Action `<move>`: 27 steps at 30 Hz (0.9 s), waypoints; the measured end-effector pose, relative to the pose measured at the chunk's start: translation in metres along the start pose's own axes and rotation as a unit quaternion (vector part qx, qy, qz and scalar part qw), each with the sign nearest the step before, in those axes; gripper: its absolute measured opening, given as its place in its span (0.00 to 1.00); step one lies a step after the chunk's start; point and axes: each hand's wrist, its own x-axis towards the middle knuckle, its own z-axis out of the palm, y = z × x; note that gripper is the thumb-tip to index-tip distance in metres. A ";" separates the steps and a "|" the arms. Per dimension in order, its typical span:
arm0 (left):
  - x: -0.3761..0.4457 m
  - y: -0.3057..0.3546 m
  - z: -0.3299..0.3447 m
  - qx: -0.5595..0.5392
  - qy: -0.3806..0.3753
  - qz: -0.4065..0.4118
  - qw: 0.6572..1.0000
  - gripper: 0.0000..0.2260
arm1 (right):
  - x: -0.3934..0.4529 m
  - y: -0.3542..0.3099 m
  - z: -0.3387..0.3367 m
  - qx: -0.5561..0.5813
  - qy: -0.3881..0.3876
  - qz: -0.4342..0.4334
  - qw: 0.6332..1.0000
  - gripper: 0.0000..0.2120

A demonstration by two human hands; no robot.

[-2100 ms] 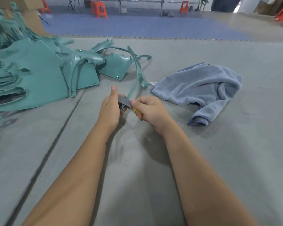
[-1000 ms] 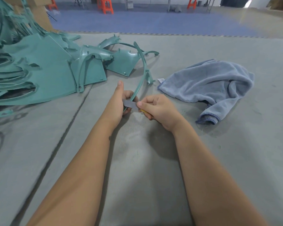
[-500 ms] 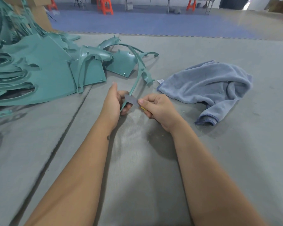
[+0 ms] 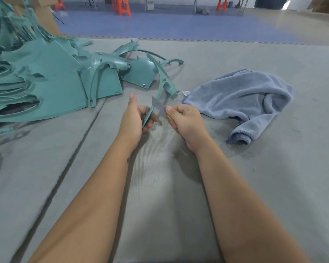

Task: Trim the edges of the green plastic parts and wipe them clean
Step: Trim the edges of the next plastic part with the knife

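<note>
Slip risk: Your blade (image 4: 158, 105) lies across the thin curved green strip (image 4: 160, 80) just beyond your left hand (image 4: 134, 118). I judge that if the edge skips off the narrow plastic, it runs toward the fingers (image 4: 150, 121) curled under the strip.
Flex risk: The strip is long and slender, and only its near end is held. It looks likely to bend or twist under pressure, and the cut could then dig in or leave a ragged edge.
Far end: The strip arcs away over the pile of green parts (image 4: 51, 80) and may be touching it; you cannot tell from here. If it snags there, a tug could shift the pile.
Left hand: It is closed around the near end of the strip, thumb straight and pointing away from you, fingers wrapped beneath.
Right hand: Your right hand (image 4: 184, 120) is curled tightly around the knife, thumb pressed on the flat of the blade, with a little yellow handle showing below the fingers.
Task part: The strip sits between your two hands, above the grey floor mat (image 4: 160, 186), near end low and the rest rising away.
Cloth: The blue-grey towel (image 4: 241, 95) lies crumpled on the mat to your right, near but apart from your right hand, not yet in use.
Shavings: A few fine slivers lie on the mat near your right wrist; they may cling to the part when you wipe it.
</note>
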 end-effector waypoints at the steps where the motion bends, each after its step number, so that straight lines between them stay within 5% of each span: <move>1: -0.001 0.001 0.000 0.013 -0.011 0.006 1.000 0.36 | 0.000 0.000 -0.001 0.011 -0.006 -0.001 1.000 0.14; 5: -0.008 0.002 -0.001 0.161 -0.053 0.072 0.983 0.14 | -0.001 -0.003 -0.004 0.027 -0.020 0.003 0.999 0.14; 7: -0.011 0.002 -0.002 0.173 -0.051 0.072 0.981 0.11 | -0.001 -0.004 -0.004 0.022 -0.022 0.006 0.999 0.14; 20: -0.015 0.005 -0.003 0.222 -0.060 0.079 0.970 0.20 | 0.007 -0.003 -0.008 0.120 0.044 0.023 0.992 0.14; 27: -0.009 0.002 -0.009 0.236 -0.049 0.088 0.967 0.15 | 0.010 -0.003 -0.014 0.257 0.085 0.055 0.961 0.14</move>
